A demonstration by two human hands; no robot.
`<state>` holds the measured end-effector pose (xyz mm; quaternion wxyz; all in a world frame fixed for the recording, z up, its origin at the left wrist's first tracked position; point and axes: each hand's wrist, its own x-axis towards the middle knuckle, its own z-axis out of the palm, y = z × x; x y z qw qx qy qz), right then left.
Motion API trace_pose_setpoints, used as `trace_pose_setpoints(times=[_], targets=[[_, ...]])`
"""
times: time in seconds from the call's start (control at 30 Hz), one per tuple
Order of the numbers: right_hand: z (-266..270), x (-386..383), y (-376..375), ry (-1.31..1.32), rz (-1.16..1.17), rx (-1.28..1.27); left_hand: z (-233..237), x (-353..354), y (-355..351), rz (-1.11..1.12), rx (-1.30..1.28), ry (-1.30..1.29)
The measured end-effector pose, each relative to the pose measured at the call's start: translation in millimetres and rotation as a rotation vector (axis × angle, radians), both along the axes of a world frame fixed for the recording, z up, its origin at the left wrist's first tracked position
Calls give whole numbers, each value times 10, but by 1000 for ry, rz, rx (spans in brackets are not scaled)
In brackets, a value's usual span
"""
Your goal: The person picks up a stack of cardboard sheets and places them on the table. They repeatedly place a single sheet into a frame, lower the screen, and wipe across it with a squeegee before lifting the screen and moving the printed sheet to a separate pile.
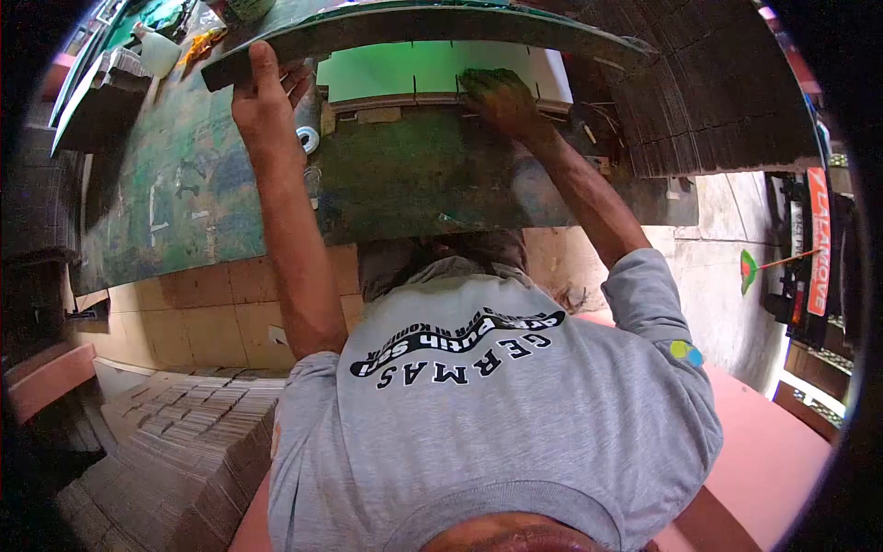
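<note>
A long dark board point(395, 29) with a pale green glassy edge spans the top of the view. My left hand point(267, 87) grips its left end, thumb on the near side and fingers behind. Beneath the board lies a flat white-green panel point(395, 74) with short dark slits along its edge, on top of layered cardboard. My right hand point(499, 97) rests on the right part of this panel, palm down; its fingers look dark and partly bent. Whether it holds anything cannot be made out.
The worn green table point(230, 212) bears a roll of tape point(307, 139). A white bottle point(156, 51) stands at the upper left. Stacked cardboard point(708, 92) rises at the right; more cardboard stacks point(184, 432) lie at the lower left. A pink surface point(763, 432) is behind.
</note>
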<state>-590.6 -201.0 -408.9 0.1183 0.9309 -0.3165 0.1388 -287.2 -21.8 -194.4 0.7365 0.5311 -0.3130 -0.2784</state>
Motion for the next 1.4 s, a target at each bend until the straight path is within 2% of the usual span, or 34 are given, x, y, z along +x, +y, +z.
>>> trace_pose_setpoints(times=[0.1, 0.17, 0.27, 0.5, 0.57, 0.63, 0.7, 0.8, 0.83, 0.9, 0.93, 0.97, 1.0, 1.03, 1.07, 1.13, 1.17, 1.2, 1.23, 1.27, 1.3, 1.33, 1.37, 1.4], targets=[[-62, -16, 9, -66, 31, -148, -2, -2, 4, 6, 7, -2], [346, 44, 259, -27, -14, -123, -13, -1, 15, 4, 16, -8], [112, 36, 100, -3, -11, -79, -24, 5, 18, -10, 3, 4], [384, 92, 236, -59, 35, -92, -129, -18, 106, -3, 2, 52], [588, 91, 485, -240, 73, -219, -171, -81, 209, -1, -11, 77], [695, 48, 830, -161, -227, 277, -266, -172, 393, -4, -7, 156], [1149, 47, 1359, -74, -216, 570, -591, -133, 591, -45, 11, 291], [1438, -175, 1791, 37, 76, 1169, -1014, -169, 834, -88, 41, 401], [1746, -183, 1833, 104, 121, 1385, -1099, -194, 877, -67, 75, 430], [2149, -216, 1808, -10, 273, 1652, -1128, -234, 932, -55, 115, 464], [2304, -233, 1729, -15, 262, 1654, -1096, -238, 953, -4, 193, 446], [2430, -245, 1598, -166, 327, 1568, -1053, -241, 953, 47, 273, 427], [2529, -255, 1442, -309, 390, 1474, -920, -275, 877, 270, 366, 373], [2590, -246, 1212, -387, 366, 1393, -1124, -7, 900, 394, 406, 97], [2520, -215, 918, -533, 391, 1145, -1313, 274, 912, 516, 435, -184], [2422, -95, 220, -530, 250, 843, -863, 355, 750, 695, 333, -278], [2309, 0, -168, -522, 170, 663, -663, 383, 670, 697, 338, -273], [2214, 107, -513, -511, 92, 479, -486, 410, 553, 560, 413, -437], [2257, 249, -724, -414, -69, 607, -419, 417, 442, 416, 485, -597], [2308, 372, -908, -313, -232, 732, -472, 398, 335, 419, 486, -591], [2154, 404, -1188, -309, -229, 729, -549, 368, 206, 320, 789, -700], [1912, 431, -1456, -125, -166, 565, -590, 340, 98, 207, 1090, -800], [1766, 453, -1626, 57, -107, 401, -589, 306, 74, 207, 1088, -797], [1738, 471, -1616, 37, -159, 424, -591, 255, 121, 179, 1167, -749]])
